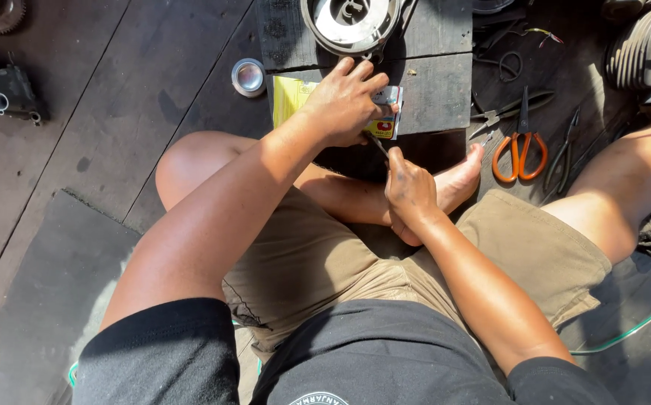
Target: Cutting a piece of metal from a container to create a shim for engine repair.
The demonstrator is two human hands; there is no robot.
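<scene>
I am sitting on the dark floor (115, 112) with a black wooden block (438, 90) lying at twelve o'clock from my knees. At about ten o'clock from my left hand (344, 101), a small round tin (248, 76) is sitting on the floor; it is showing only a pale shiny face, so I cannot tell what, if anything, is inside. A flat yellow packet (289, 97) with a white and red patch at its right end is lying on the block's near edge. My left hand is pressing down on it, fingers spread over the top and thumb curled at the near edge. My right hand (409, 187) is sitting at about five o'clock from the left, its grip closed around a thin dark tool (376, 142), perhaps a small screwdriver, whose tip is pointing toward eleven o'clock and reaching the packet's near edge. Orange-handled scissors (519, 146) are lying at three o'clock, well apart.
</scene>
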